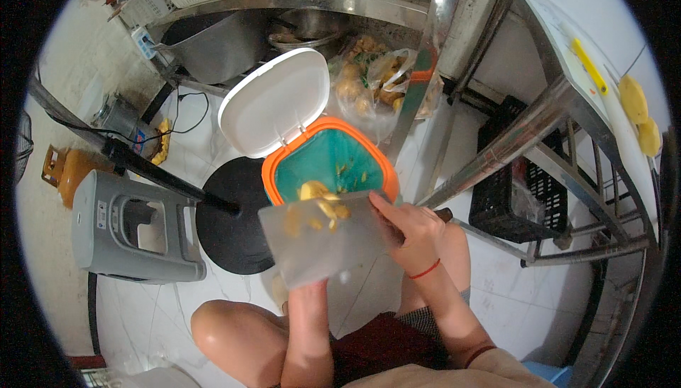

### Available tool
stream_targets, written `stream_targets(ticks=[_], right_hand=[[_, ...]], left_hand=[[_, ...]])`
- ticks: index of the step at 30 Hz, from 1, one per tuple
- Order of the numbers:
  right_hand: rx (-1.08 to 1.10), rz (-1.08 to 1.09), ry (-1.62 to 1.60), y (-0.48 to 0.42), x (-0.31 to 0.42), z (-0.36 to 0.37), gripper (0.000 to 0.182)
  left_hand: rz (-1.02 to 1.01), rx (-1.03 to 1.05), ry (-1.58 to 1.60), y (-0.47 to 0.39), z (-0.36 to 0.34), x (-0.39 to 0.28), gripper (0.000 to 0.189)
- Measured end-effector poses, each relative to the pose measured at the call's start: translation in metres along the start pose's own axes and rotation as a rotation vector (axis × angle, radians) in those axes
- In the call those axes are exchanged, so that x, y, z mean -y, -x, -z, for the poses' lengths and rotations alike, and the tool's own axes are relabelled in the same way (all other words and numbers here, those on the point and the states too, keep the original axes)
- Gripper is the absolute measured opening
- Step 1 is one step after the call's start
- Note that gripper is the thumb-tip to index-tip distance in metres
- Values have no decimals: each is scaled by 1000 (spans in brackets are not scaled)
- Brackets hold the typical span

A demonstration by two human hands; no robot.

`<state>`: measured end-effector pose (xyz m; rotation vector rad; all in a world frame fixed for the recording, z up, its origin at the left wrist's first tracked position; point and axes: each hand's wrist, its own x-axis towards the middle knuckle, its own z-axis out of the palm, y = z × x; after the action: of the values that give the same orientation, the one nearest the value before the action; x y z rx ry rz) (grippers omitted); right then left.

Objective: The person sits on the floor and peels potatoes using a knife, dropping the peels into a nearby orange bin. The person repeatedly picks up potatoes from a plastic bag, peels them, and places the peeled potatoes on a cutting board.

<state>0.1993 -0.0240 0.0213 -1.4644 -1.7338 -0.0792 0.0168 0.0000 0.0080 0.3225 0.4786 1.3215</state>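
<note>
My right hand (417, 231) grips a wide grey cleaver (330, 244), its dark handle end showing past my fingers and my index finger along the blade's top edge. The blade is tilted over the near rim of an orange-rimmed bin (392, 180). Yellow peelings (332, 210) lie on the blade and at its far edge, blurred. My left forearm (308, 313) reaches up beneath the blade, which hides the left hand. A green liner (319, 159) with a few scraps on it fills the bin. Its white lid (276, 100) stands raised at the back.
A grey plastic stool (138, 228) and a black round base (229, 244) with a pole are left. Bagged potatoes (354, 87) lie behind the bin. A metal table leg (495, 154) and black crate (489, 191) stand right. Peeled potatoes (633, 98) and a yellow-handled tool (590, 66) rest on the table.
</note>
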Motion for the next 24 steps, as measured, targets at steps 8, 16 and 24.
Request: stream_targets(ticks=[8,16,24], right_hand=[[23,-93,-31,-6,-9,-4,39],[102,-65,-106,-11,8,9,43],[235,-249,-125,-20,1,10,34]], left_hand=[[-35,16,-35,2,8,-2,48],[-30,-26,-52,10,22,-10,56],[-3,180,-14,-4,39,-18,56]])
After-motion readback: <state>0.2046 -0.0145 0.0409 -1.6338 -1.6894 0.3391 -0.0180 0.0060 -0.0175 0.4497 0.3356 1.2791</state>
